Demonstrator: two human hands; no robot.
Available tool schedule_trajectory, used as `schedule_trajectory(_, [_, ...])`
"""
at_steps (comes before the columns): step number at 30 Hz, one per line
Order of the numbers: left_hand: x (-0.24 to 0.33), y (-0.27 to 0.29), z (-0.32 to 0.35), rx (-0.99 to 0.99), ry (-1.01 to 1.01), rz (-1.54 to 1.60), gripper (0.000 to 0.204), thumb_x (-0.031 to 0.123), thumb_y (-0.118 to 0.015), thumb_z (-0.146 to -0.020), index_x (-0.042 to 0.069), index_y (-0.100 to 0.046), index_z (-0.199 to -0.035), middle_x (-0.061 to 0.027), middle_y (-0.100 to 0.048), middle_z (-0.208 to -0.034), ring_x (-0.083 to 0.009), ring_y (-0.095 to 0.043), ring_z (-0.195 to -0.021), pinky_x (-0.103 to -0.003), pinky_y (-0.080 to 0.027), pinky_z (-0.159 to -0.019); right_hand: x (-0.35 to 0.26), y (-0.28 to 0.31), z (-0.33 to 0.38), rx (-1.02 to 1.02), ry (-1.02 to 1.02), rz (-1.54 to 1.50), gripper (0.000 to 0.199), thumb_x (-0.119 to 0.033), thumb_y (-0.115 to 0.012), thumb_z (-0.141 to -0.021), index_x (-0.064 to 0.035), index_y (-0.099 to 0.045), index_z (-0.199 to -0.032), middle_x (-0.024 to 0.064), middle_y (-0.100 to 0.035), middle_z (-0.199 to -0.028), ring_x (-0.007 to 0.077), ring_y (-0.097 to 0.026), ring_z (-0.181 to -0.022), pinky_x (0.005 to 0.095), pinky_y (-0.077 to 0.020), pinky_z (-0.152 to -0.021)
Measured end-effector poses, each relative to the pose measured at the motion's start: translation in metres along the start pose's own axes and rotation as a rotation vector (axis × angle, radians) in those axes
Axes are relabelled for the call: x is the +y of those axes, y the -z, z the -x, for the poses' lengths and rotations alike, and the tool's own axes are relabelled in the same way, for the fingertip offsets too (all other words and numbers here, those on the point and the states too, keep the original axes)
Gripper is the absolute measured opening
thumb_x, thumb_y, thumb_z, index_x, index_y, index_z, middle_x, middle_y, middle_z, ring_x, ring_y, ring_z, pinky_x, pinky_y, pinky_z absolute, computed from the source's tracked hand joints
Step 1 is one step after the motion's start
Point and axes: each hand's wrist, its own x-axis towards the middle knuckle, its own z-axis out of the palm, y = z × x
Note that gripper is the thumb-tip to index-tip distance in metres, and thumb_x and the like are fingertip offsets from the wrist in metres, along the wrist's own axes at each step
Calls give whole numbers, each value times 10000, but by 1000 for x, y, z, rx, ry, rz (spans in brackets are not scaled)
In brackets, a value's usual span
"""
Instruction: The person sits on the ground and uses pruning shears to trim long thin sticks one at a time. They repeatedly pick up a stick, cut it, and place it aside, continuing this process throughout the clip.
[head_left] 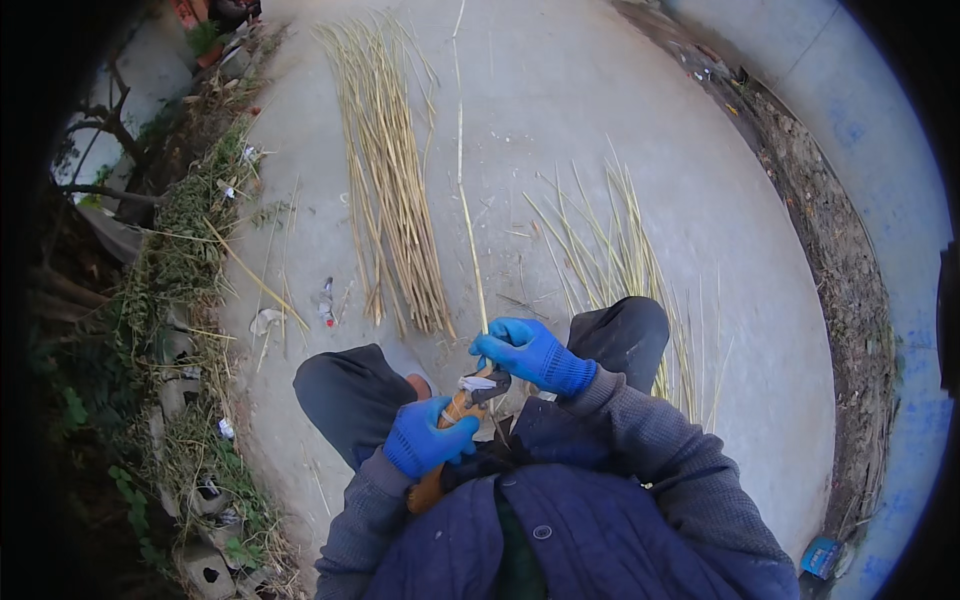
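My left hand point(428, 437), in a blue work glove, is closed around the light wooden handle point(460, 405) of a tool. At the tool's upper end are a dark metal part and a white wrapping; its exact kind is unclear. In my blue-gloved right hand point(537, 355) is a long thin cane point(466, 200), gripped near its lower end. From there it stretches away from me over the ground, while its near end passes by the tool. The right fingertips are partly hidden.
Ahead to the left lies a large bundle of tan canes point(395, 200). Paler, thinner strips point(625, 240) spread beyond my right knee. Dry plants point(190, 270) and hollow blocks edge the left side; a pale wall point(860, 110) bounds the right, with a blue container point(820, 556) near its foot.
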Motion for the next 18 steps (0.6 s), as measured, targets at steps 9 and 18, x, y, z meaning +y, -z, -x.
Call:
schedule_trajectory(9, [9, 11, -1, -22, 30, 8, 286, 192, -663, -907, -27, -617, -1084, -87, -696, -769, -133, -666, -627, -259, -544, -555, -11, -3, -6, -9, 116, -2, 293, -252, -573, -977, 11, -679, -1047, 67, -695, -975, 110, -631, -889, 266, -509, -801])
schedule_trajectory(18, [28, 22, -12, -2, 0, 100, 345, 194, -658, -908, -47, -593, -1145, -106, -698, -780, -153, -683, -652, -258, -560, -553, 0, -17, 6, 136, 282, -26, 375, -283, -559, -993, 8, -595, -1228, 115, -647, -1154, 156, -614, -1046, 303, -491, -911])
